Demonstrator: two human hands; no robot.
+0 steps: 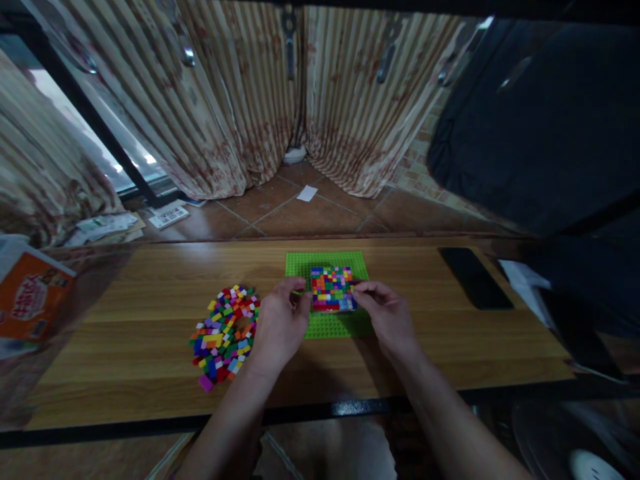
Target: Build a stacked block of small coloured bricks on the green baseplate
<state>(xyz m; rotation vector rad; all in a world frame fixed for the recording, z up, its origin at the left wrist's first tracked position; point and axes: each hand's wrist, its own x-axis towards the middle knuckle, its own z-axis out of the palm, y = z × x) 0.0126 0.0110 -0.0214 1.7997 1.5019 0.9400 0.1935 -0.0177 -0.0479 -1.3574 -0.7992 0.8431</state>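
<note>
A block of multicoloured building bricks (332, 288) stands on a green studded baseplate (340, 328), in front of me on the table. My left hand (284, 319) is at its left side, thumb and forefinger pinched around a small yellowish-green brick (299, 292). On the other side, my right hand (387, 313) has its thumb and fingertips closed at the block's right edge and touching it. The exact grip of these fingertips is too small to make out fully. A pile of loose bricks (225, 333) in many colours lies left of my left forearm, which hides its right part.
A black phone-like slab (475, 277) lies on the wooden table (140, 320) at the right. An orange and white box (33, 293) is beyond the left end. Striped curtains (240, 100) hang behind, and a white paper (307, 193) lies on the tiled floor.
</note>
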